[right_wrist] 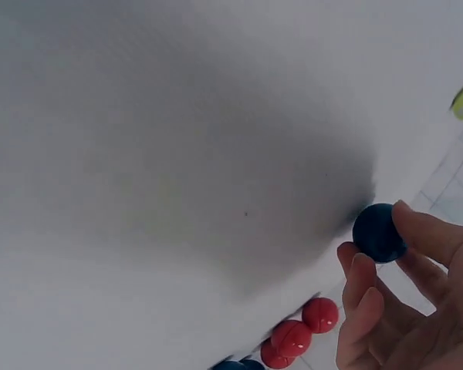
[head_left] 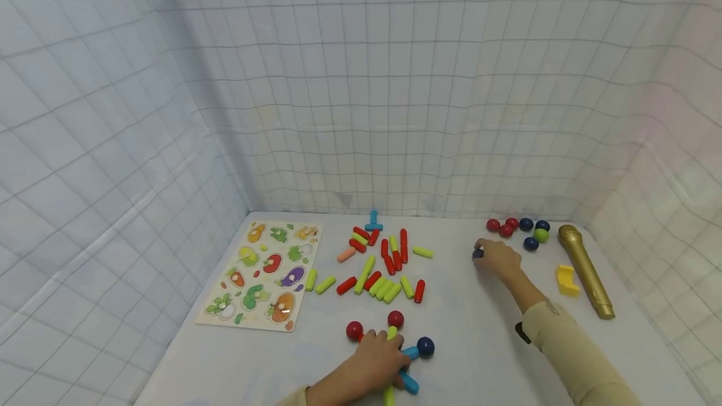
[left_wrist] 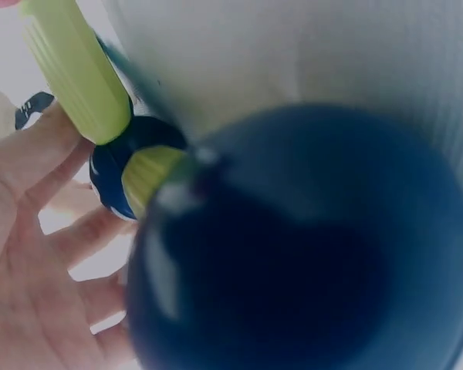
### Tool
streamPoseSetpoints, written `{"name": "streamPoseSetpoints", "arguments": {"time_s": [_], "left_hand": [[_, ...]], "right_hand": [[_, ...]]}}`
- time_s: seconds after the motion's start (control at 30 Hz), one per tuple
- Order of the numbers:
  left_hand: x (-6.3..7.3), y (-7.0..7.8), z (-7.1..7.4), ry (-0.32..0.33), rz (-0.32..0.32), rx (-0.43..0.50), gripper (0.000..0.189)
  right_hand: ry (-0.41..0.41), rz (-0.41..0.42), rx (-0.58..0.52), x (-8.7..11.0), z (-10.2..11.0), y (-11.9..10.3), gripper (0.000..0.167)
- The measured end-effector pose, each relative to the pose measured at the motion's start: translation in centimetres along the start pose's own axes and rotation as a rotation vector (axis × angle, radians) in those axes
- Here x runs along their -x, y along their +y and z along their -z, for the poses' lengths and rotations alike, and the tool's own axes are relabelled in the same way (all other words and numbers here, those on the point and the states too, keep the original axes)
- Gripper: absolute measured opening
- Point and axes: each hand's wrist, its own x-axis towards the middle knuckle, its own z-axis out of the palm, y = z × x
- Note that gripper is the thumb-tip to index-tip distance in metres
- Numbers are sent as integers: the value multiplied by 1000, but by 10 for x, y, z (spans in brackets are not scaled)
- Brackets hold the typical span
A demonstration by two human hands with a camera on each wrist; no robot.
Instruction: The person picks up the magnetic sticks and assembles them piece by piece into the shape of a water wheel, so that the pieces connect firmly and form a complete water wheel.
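My left hand (head_left: 375,362) is at the front of the table, gripping a structure of coloured sticks and balls. In the left wrist view, the thumb and fingers lie about a dark blue ball (left_wrist: 108,173) joined to a lime-green stick (left_wrist: 73,69). A larger-looking blue ball (left_wrist: 309,247) blocks much of that view. Two red balls (head_left: 395,319) and a dark blue ball (head_left: 425,347) show at stick ends around the hand, next to blue sticks (head_left: 408,383). Farther right, my right hand (head_left: 499,259) pinches a dark blue ball (right_wrist: 378,233) between thumb and fingers.
Loose red and green sticks (head_left: 386,289) lie mid-table, with a blue stick pair (head_left: 373,224) behind. A vegetable puzzle board (head_left: 265,318) lies left. Several red, blue and green balls (head_left: 526,224) sit at the back right, near a gold microphone (head_left: 586,271) and yellow piece (head_left: 566,281).
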Motion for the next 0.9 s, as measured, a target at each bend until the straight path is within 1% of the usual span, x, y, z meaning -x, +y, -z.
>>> {"name": "streamPoseSetpoints", "arguments": {"time_s": [0.1, 0.2, 0.33, 0.43, 0.53, 0.6, 0.7, 0.8, 0.9], "left_hand": [[-2, -1, -1, 18, 23, 7, 28], [-4, -3, -2, 32, 57, 0, 29], [-6, -3, -4, 67, 103, 7, 35], [-8, -4, -5, 91, 130, 25, 39], [-10, -5, -6, 106, 138, 33, 40], [-10, -5, -6, 116, 132, 24, 40], [-11, -6, -7, 132, 118, 16, 39], [-11, -6, -8, 142, 105, 13, 38], [-12, -5, -9, 155, 92, 17, 37]], "right_hand": [[-4, 29, -29, 25, -5, -7, 41], [16, 77, -71, 54, -12, -18, 39], [20, 113, -136, 92, -27, -34, 36], [-26, 103, -178, 120, -40, -48, 35], [-92, 105, -217, 142, -54, -62, 34], [-124, 124, -233, 153, -61, -71, 34], [-140, 174, -238, 165, -72, -80, 34], [-150, 210, -250, 171, -80, -86, 35], [-160, 227, -268, 175, -85, -90, 36]]}}
